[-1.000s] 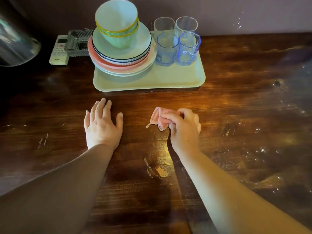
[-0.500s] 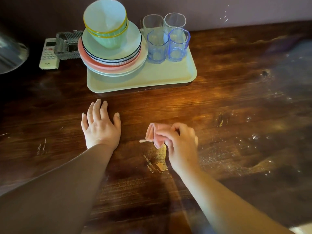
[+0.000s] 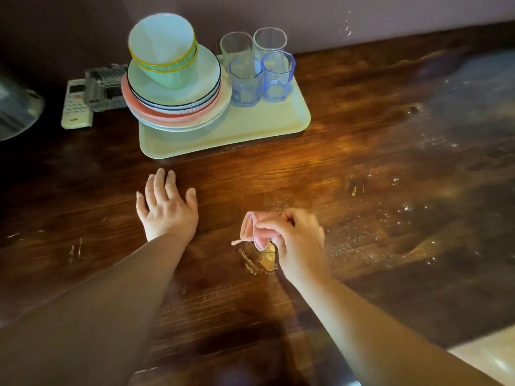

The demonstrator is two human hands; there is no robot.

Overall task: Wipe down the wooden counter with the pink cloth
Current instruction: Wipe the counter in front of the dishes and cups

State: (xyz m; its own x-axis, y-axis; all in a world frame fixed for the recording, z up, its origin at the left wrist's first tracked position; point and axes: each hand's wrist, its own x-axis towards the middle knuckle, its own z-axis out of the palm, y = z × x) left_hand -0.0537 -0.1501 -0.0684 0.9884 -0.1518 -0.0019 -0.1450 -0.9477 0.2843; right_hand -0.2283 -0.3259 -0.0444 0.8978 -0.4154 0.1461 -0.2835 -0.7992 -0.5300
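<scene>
- A pale tray (image 3: 289, 119) sits near the back wall — it carries a stack of plates (image 3: 178, 107) topped by nested green bowls (image 3: 164, 48).
- Four glasses (image 3: 257, 65) stand on the tray, right of the plates.
- A white remote (image 3: 75, 105) lies left of the tray, touching a glass ashtray (image 3: 104, 89).

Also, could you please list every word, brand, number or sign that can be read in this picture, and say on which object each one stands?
No text can be read with certainty.
White remote control: small dark print near its lower end and marks on its buttons, too small and blurred to read.
Glasses, bowls, plates, tray, pink cloth: no writing visible.
</scene>
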